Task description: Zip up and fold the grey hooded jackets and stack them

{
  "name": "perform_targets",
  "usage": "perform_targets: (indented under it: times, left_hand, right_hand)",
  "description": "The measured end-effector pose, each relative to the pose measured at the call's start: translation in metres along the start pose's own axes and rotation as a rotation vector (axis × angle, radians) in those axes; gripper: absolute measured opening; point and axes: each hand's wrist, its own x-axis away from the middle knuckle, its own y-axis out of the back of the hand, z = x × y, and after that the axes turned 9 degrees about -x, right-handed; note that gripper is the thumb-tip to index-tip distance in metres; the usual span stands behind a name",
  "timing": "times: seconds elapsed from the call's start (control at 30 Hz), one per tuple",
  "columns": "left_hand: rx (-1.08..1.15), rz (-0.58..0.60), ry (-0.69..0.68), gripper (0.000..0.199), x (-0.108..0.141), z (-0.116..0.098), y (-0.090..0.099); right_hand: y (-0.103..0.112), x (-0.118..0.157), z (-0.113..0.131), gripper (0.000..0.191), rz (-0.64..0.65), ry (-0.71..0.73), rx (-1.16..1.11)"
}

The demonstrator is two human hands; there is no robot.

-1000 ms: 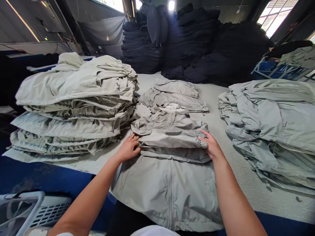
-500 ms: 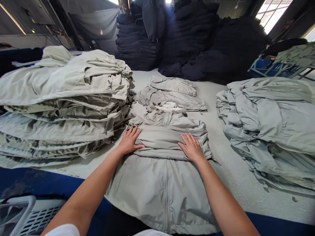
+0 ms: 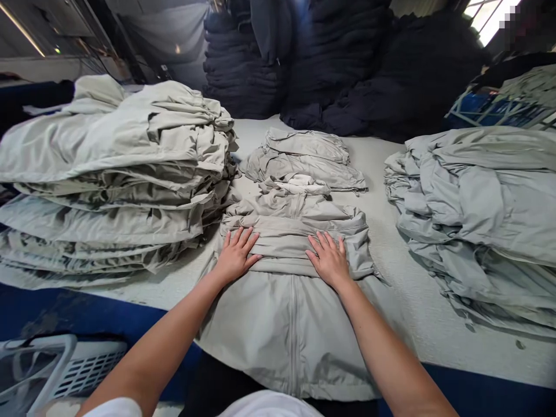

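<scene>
A light grey zip-front jacket (image 3: 269, 330) lies on the table in front of me, its lower part hanging over the near edge. Its sleeves are folded across the body in a flat band. My left hand (image 3: 237, 255) rests flat on the left side of that band, fingers spread. On the right side, my right hand (image 3: 329, 258) presses down the same way, palm on the cloth and fingers apart. The collar end bunches up at the far side. Just beyond it sit folded grey garments (image 3: 308, 153).
A tall pile of grey jackets (image 3: 108, 168) stands at the left, another grey pile (image 3: 482, 202) at the right. Dark garment stacks (image 3: 334, 63) rise at the back. Below the blue table edge, a white plastic basket (image 3: 91, 370) stands at lower left.
Both hands have slid inward along the folded band, coming closer together, still flat on the cloth. The view has shifted slightly.
</scene>
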Motion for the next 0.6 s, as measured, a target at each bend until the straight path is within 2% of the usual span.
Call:
perform_targets:
  times: [0.3,0.6]
  left_hand:
    - [0.012,0.039,0.108,0.066,0.017,-0.011,0.007]
    - [0.092,-0.032,0.116,0.063,0.02,-0.009,0.006]
  right_hand:
    - [0.0,0.005,0.001,0.053,-0.046,0.008,-0.026]
    - [0.002,0.005,0.004,0.052,-0.063,-0.005,-0.08]
